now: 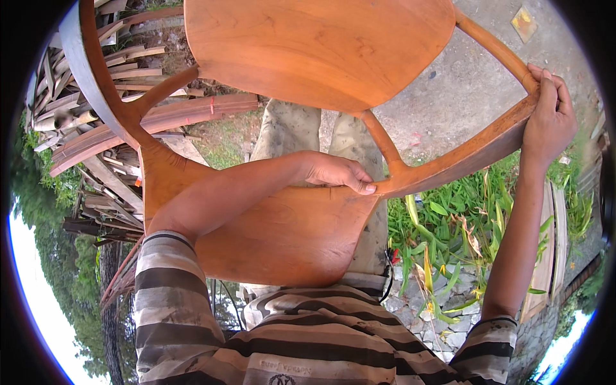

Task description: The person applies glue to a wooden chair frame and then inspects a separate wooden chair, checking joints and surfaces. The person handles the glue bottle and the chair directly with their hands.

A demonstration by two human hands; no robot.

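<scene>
A reddish-brown wooden chair (314,45) is held in front of my body, its broad rounded seat panel away from me. Its curved lower panel (269,237) lies close against my striped shirt. My left hand (340,173) reaches across this panel and is closed on its upper edge, beside the joint with the frame; the thumb shows on top and the other fingers are mostly hidden. At the far right, my right hand (550,119) wraps round the corner where a slim bar (494,45) meets the thick curved rail (468,144).
Loose wood strips and offcuts (61,96) are heaped at the left, with a long reddish plank bundle (160,122) in front. Green plants (443,231) grow by a stone wall (455,327) at the lower right. Boards (545,250) lean beyond my right forearm.
</scene>
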